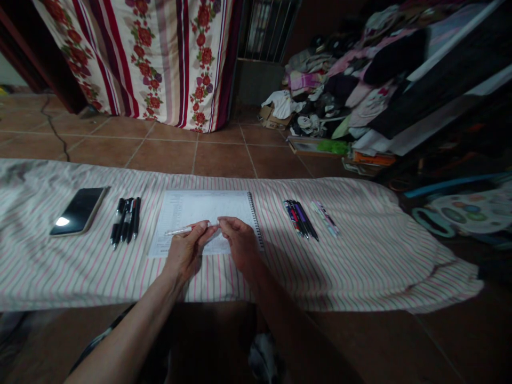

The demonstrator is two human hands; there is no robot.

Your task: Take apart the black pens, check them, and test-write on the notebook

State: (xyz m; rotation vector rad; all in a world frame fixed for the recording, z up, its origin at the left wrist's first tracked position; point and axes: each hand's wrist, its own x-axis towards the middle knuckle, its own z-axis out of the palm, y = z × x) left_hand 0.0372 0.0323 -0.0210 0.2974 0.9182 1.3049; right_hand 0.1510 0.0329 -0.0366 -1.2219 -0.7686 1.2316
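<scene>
My left hand [189, 246] is closed around a pale pen [178, 231] with a red part near the fingers. The pen lies nearly level, one end sticking out to the left. My right hand [241, 240] pinches at the pen's other end, where the fingertips hide the detail. Both hands are above a spiral notebook [208, 200] that shows a white page with faint print, its coil on the right side.
Several black pens [126, 220] and a smartphone [79, 211] lie left of the notebook. To its right are several dark and coloured pens [301, 218] and some pastel pens [326, 217]. A striped cloth [368, 250] covers the surface; a clothes pile [332, 85] stands behind.
</scene>
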